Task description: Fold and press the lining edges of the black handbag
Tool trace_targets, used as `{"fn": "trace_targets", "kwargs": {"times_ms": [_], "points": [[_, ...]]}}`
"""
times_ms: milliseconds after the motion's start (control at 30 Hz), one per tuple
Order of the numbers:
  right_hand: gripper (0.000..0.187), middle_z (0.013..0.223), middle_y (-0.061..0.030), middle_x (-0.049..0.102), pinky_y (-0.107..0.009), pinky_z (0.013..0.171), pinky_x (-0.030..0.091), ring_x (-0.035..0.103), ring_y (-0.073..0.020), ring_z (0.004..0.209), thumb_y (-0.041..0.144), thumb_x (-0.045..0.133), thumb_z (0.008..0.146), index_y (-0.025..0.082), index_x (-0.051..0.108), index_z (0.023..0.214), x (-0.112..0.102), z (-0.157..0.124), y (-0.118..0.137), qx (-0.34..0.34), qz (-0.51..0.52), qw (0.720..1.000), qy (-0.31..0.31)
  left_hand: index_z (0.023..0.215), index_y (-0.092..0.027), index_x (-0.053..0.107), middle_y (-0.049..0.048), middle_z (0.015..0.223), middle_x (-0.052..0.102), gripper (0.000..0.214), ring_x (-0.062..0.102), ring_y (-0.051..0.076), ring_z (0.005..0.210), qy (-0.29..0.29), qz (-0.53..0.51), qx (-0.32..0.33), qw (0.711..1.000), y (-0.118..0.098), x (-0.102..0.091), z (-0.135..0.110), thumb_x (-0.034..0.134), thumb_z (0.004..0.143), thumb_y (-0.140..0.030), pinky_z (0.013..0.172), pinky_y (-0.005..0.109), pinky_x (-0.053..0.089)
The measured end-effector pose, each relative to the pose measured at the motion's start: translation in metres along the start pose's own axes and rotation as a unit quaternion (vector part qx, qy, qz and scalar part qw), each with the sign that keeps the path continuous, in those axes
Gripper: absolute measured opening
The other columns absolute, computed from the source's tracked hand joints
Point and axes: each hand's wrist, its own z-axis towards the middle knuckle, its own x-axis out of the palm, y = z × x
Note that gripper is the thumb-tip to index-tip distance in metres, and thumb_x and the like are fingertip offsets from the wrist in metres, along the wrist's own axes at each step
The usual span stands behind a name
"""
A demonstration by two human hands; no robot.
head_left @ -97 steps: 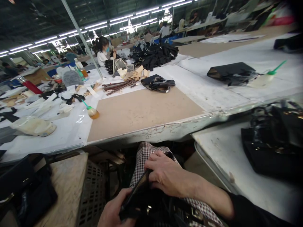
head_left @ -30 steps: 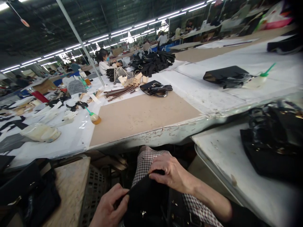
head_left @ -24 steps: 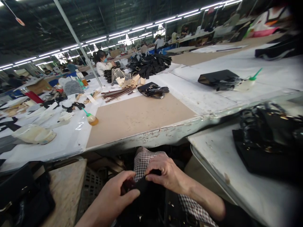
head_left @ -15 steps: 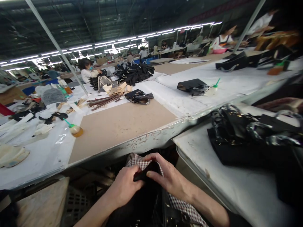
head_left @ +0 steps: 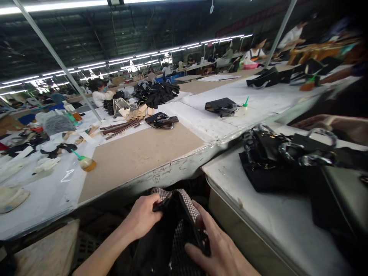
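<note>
Steady left, loose right

Black bag (head_left: 153, 249) sits on checked cloth (head_left: 188, 199) below the front edge of the counter (head_left: 198, 119). Left hand (head_left: 144, 217) pinches it, probably steadying; right hand (head_left: 217, 245) half open, contact unclear. Squeeze bottle (head_left: 87, 164) is up top, likely for reach.

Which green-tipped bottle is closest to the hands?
The amber bottle by the brown board, nearest the left hand; the pale bottle and far-right bottle sit farther back.

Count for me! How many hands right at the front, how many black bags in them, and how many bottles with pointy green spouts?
Hands: 2 (left hand, right hand)
Black bag: 1
Green-spouted bottles: 3 (left bottle, middle bottle, right bottle)
Total: 6
</note>
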Motion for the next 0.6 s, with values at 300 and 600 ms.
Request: {"fn": "trace_targets", "kwargs": {"times_ms": [300,600], "points": [[0.064,0.119,-0.0031,0.064,-0.032,0.08,0.053,0.063,-0.0237,0.097,0.036,0.068,0.088,0.035,0.045,0.148,-0.099,0.007,-0.011,0.083,0.176,0.956,0.219,0.091,-0.024,0.06,-0.0045,0.091,0.063,0.024,0.056,0.016,0.085,0.192,0.019,0.088,0.977,-0.009,-0.057,-0.016,0.053,0.073,-0.009,0.072,0.024,0.039],[0.043,0.114,-0.0049,0.07,-0.04,0.099,0.05,0.064,-0.0263,0.109,0.034,0.074,0.085,0.024,0.063,0.125,-0.062,0.018,-0.046,0.059,0.269,0.954,0.12,0.096,-0.025,0.062,-0.0037,0.1,0.068,0.017,0.06,0.019,0.098,0.193,-0.13,0.088,0.969,-0.008,-0.009,0.022,0.071,0.081,-0.022,0.09,0.028,0.042]]}}
